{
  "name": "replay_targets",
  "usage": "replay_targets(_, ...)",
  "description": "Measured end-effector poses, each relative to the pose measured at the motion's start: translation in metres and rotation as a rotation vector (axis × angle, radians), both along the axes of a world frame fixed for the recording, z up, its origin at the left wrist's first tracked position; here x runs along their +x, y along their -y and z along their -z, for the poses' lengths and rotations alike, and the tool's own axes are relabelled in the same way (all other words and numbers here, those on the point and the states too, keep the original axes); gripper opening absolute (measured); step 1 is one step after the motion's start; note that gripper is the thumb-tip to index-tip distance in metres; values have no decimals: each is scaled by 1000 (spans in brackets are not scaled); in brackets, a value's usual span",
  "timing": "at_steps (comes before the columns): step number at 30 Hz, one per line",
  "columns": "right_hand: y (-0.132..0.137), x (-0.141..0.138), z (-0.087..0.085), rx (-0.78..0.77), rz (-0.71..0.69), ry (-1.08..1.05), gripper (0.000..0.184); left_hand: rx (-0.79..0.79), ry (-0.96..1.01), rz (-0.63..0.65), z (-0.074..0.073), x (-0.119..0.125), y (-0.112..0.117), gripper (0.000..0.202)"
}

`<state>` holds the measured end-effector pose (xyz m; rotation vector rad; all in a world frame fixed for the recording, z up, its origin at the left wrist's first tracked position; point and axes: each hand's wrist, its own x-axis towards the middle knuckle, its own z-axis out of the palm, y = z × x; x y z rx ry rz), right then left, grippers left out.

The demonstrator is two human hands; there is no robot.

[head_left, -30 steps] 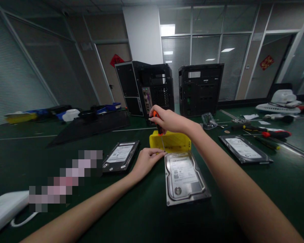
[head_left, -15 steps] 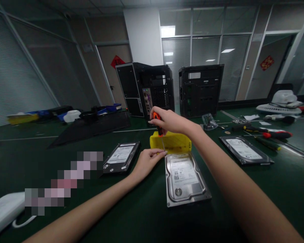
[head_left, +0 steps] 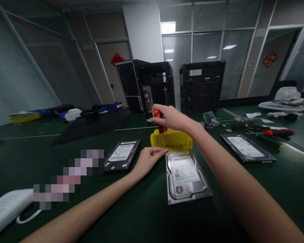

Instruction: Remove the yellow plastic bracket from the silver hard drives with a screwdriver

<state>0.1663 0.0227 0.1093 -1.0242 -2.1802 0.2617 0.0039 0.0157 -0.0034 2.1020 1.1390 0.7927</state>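
A silver hard drive (head_left: 186,175) lies label-up on the green table in front of me. My right hand (head_left: 171,118) is closed around the orange-and-black handle of a screwdriver (head_left: 159,124), held upright with its thin shaft pointing down at the drive's far left corner. My left hand (head_left: 148,158) rests on the table beside that corner, fingers curled, fingertips pinched by the screwdriver tip. A yellow plastic bin (head_left: 174,140) stands just behind the drive.
Two more hard drives lie on the table, one at the left (head_left: 122,155) and one at the right (head_left: 248,148). Two black computer cases (head_left: 202,86) stand at the back. Screwdrivers (head_left: 271,131) lie at the right, a white device (head_left: 8,209) at the near left.
The view has shifted slightly; my hands and the screwdriver stay at the drive's far left corner with almost no movement.
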Motion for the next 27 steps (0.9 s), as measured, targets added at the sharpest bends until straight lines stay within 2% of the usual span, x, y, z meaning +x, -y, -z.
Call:
replay_targets(4,-1,1,2,102,100,65,29,-6,-13,-10,2,-1,-2,40)
replay_targets(7,-1,1,1,120,140,101,34,-22,1,1,3,-1,-3,39)
replay_targets(12,-1,2,0,100,120,101,23,-64,60,58,3,-1,-3,35)
replay_targets(18,1,2,-1,39,86,64,27,-65,97,79,4,-1,-3,32)
replay_targets(27,0,6,-4,-42,73,44,25,-136,136,122,1,0,-1,31)
